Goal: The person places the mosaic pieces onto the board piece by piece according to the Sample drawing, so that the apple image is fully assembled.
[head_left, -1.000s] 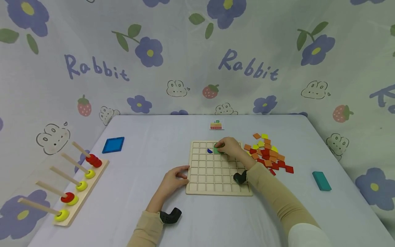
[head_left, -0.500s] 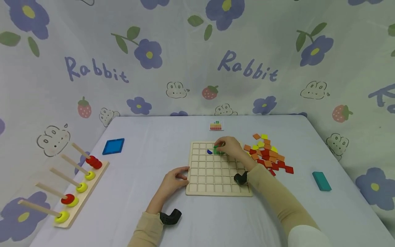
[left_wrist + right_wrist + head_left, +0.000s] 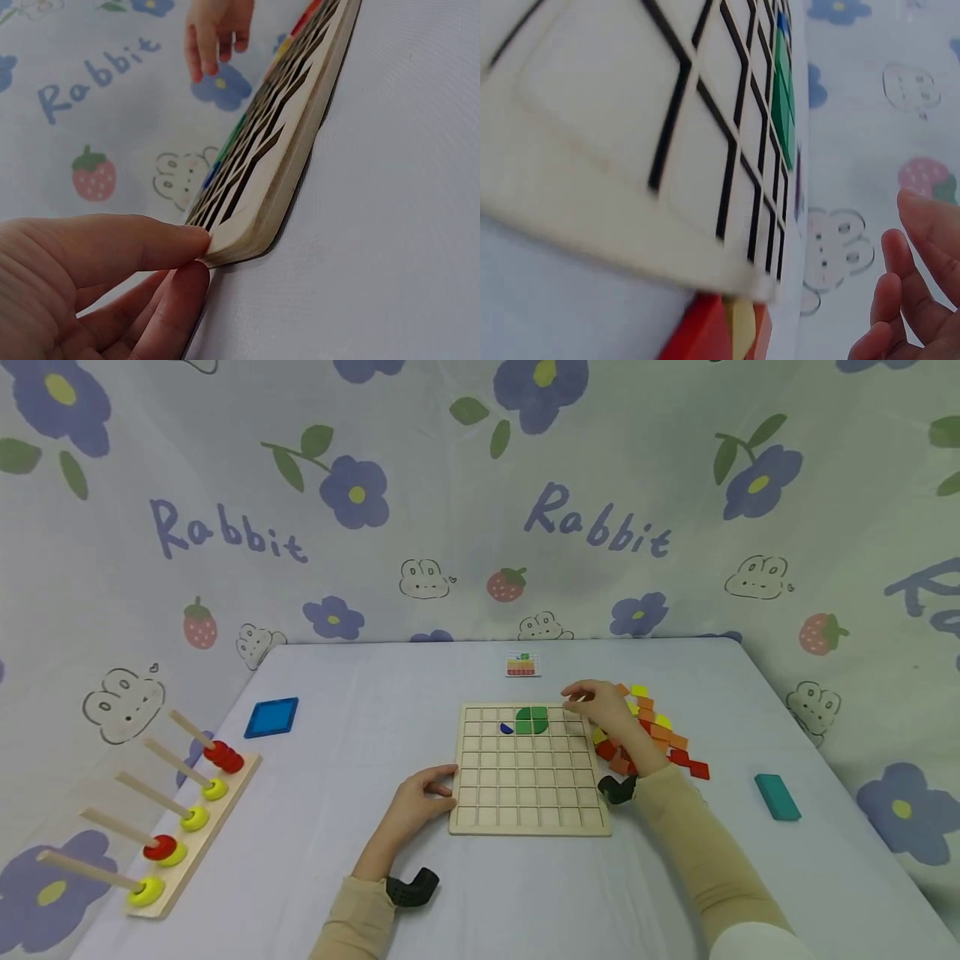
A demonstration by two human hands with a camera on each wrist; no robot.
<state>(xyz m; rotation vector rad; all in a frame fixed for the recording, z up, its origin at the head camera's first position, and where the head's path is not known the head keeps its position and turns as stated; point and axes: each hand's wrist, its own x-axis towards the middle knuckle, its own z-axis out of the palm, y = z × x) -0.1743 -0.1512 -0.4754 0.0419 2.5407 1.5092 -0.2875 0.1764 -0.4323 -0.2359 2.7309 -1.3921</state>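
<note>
A square wooden grid board point(image 3: 495, 785) lies mid-table. Four green pieces, two of them square and two round-cornered, form a green patch point(image 3: 532, 720) in its upper rows, with a small blue half-round piece point(image 3: 506, 728) just left of it. My left hand point(image 3: 415, 797) rests at the board's left edge, thumb and finger touching the rim point(image 3: 247, 251) well apart. Above the board's upper right corner, my right hand point(image 3: 603, 706) hovers with nothing between its loosely bent fingers point(image 3: 919, 281). Beneath and beside it, several red, orange and yellow tiles point(image 3: 660, 732) lie heaped, partly hidden by the arm.
Behind the board lies a small pattern card point(image 3: 522, 664). A wooden peg stand point(image 3: 198, 827) with red and yellow beads is at left, and a blue tray point(image 3: 272, 717) farther back. A teal block point(image 3: 777, 797) sits at right.
My right hand has left the green pieces and moved right toward the tile heap, uncovering the green patch. The left hand has stayed at the board's edge.
</note>
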